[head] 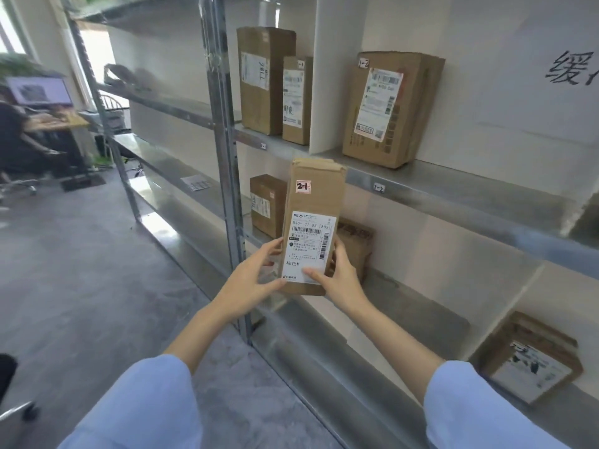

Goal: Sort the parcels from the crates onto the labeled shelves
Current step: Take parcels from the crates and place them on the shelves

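A tall brown cardboard parcel with a white shipping label and a small tag reading "2-1" stands upright in front of the metal shelving. My left hand grips its lower left edge, and my right hand grips its lower right edge, thumb across the label. Behind the parcel, on the middle shelf, stand two more brown parcels, one at the left and one partly hidden behind my right hand. Small tags on the upper shelf's edge read "2-1" and "1-2".
The upper shelf holds three upright parcels, split by a white divider. Another parcel leans at the lower right. A steel upright stands just left of my hands. A person sits at a desk far left, across grey floor.
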